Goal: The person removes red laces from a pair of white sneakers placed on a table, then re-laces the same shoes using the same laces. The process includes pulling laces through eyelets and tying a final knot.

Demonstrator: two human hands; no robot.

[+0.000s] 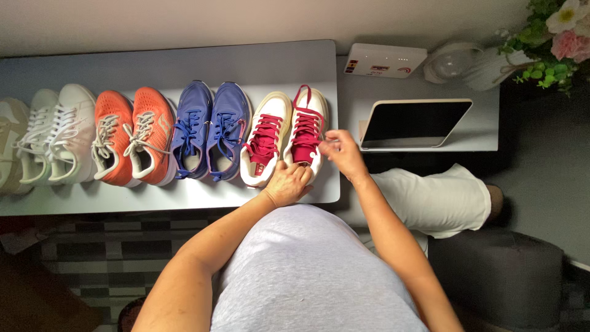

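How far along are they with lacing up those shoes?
The white, orange and blue pairs sit laced in the row. In hand: the left hand steadies the cream shoe, the right hand pinches its red lace. Its lace ends remain loose.

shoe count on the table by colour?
White shoes with white laces: 3 (the leftmost one cut off at the frame edge)
Orange shoes: 2
Blue shoes: 2
White shoes with red laces: 2, with the left hand and right hand on the right one
Total: 9
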